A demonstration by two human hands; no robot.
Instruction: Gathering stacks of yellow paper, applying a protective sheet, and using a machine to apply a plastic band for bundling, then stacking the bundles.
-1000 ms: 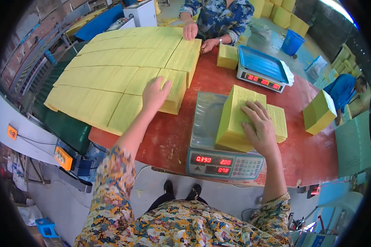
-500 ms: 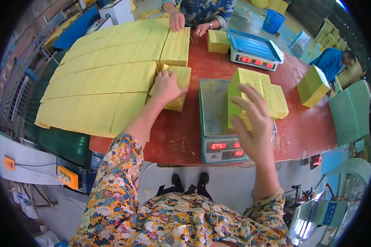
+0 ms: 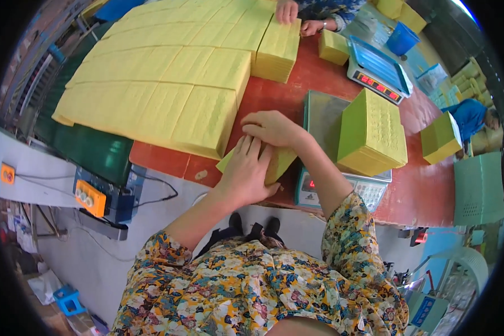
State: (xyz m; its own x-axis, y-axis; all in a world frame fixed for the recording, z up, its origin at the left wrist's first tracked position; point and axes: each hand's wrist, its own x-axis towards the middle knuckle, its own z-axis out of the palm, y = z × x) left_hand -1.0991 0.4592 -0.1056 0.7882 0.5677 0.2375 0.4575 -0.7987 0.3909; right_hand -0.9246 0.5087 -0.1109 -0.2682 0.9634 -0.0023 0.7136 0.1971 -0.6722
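A small stack of yellow paper (image 3: 281, 163) sits at the near edge of the red table, mostly covered by my hands. My left hand (image 3: 247, 171) is closed over its top and near side, thumb at the near right. Across the far side reaches my right hand (image 3: 274, 129), its fingers curled and touching the left fingertips; part of its grip on the stack is hidden. To the right, a tall block of yellow paper (image 3: 369, 131) stands on a digital scale (image 3: 325, 115). My right forearm passes in front of that scale's lit display.
Rows of yellow paper stacks (image 3: 151, 106) fill the table's left side. Across the table (image 3: 274, 92), a person's hands (image 3: 288, 11) touch a stack beside a second scale (image 3: 378, 64). Another yellow block (image 3: 439, 137) stands far right, near a bent-over person. Orange switch boxes (image 3: 89, 197) hang lower left.
My left hand has drawn the small stack nearer, away from the rows. My right hand has left the tall block on the scale and joined it. The view has shifted.
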